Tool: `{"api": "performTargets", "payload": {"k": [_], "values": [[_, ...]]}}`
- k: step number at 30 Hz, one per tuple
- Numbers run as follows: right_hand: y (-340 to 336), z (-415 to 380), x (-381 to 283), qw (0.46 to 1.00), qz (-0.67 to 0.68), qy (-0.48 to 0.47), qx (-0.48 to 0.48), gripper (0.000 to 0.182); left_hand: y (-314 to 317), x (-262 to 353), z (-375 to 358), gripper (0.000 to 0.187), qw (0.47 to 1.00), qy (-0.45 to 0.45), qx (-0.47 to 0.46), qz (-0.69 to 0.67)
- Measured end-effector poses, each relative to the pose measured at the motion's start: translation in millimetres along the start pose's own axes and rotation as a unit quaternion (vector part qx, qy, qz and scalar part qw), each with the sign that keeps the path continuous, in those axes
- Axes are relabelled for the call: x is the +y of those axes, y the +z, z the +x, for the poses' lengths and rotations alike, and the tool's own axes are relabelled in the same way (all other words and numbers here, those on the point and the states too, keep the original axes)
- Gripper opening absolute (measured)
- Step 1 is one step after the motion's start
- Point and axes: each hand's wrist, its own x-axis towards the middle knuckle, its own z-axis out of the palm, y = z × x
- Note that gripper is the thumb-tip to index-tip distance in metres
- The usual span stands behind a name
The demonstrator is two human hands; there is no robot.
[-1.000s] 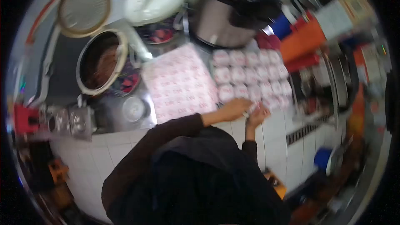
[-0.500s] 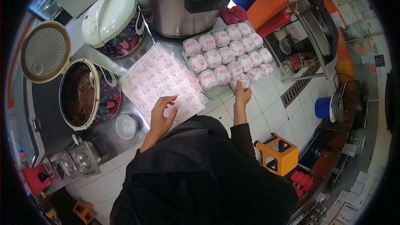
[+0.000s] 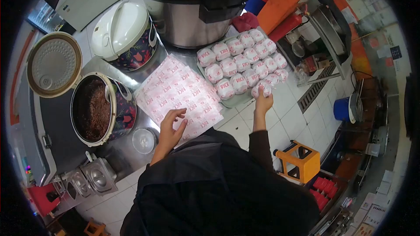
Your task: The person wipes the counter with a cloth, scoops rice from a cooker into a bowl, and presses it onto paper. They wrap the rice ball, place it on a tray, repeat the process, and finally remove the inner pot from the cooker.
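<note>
My right hand (image 3: 263,103) is closed on a paper-wrapped ball (image 3: 258,92) at the near corner of a tray (image 3: 237,100). Several more wrapped balls (image 3: 227,67), white with red lettering, fill the tray in rows. Over the lower part of a stack of printed wrapping paper (image 3: 175,94) is my left hand (image 3: 171,127), its fingers bent and apart with nothing in them. Left of the paper stands an uncovered flowered pot (image 3: 124,109) with dark reddish-brown grains (image 3: 99,110) inside. A small clear bowl (image 3: 144,140) sits near my left wrist.
Behind the paper are a flowered pot with a white lid (image 3: 120,30) and a large steel cooker (image 3: 181,22). Lidded metal containers (image 3: 99,175) stand at the lower left. A yellow stool (image 3: 299,161) is on the tiled floor to my right.
The camera view has shifted, so the table appears slightly lower and farther right. My right hand keeps its hold on the wrapped ball; my left hand stays over the paper.
</note>
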Motion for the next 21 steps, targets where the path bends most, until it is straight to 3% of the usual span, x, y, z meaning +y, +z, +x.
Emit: {"api": "performTargets", "payload": {"k": [2, 5, 6, 8, 10, 13, 15, 17, 20, 21], "values": [[-12, -13, -24, 0.981, 0.186, -0.046, -0.031, 0.039, 2, -1, 1, 0.032, 1.000, 0.000, -0.006, 0.005], [-13, -4, -84, 0.961, 0.216, -0.095, -0.146, 0.035, 4, -5, 1, 0.033, 1.000, -0.007, 0.000, 0.003], [-3, 20, -84, 0.965, 0.144, -0.123, -0.184, 0.041, 4, -4, 0, 0.033, 1.000, -0.008, 0.001, 0.010], [33, 68, -83, 0.948, 0.122, -0.210, -0.205, 0.051, 4, -1, 0, 0.033, 1.000, -0.008, 0.008, 0.023], [55, 112, -107, 0.957, 0.063, -0.174, -0.225, 0.072, 1, 7, -1, 0.034, 0.999, -0.012, 0.025, 0.045], [107, 205, -99, 0.936, 0.113, -0.218, -0.252, 0.060, 1, 0, -13, 0.036, 0.994, -0.035, 0.082, 0.067], [115, 229, -119, 0.914, 0.099, -0.149, -0.364, 0.053, 3, -8, -25, 0.036, 0.987, -0.065, 0.123, 0.085], [161, 278, -69, 0.883, 0.053, -0.219, -0.411, 0.045, 10, -17, -40, 0.036, 0.976, -0.114, 0.161, 0.090], [141, 230, -105, 0.858, -0.216, -0.383, -0.266, 0.040, 21, -17, -52, 0.036, 0.961, -0.162, 0.204, 0.097], [131, 216, -112, 0.848, -0.236, -0.421, -0.221, 0.040, 26, -15, -59, 0.036, 0.955, -0.176, 0.218, 0.098]]}}
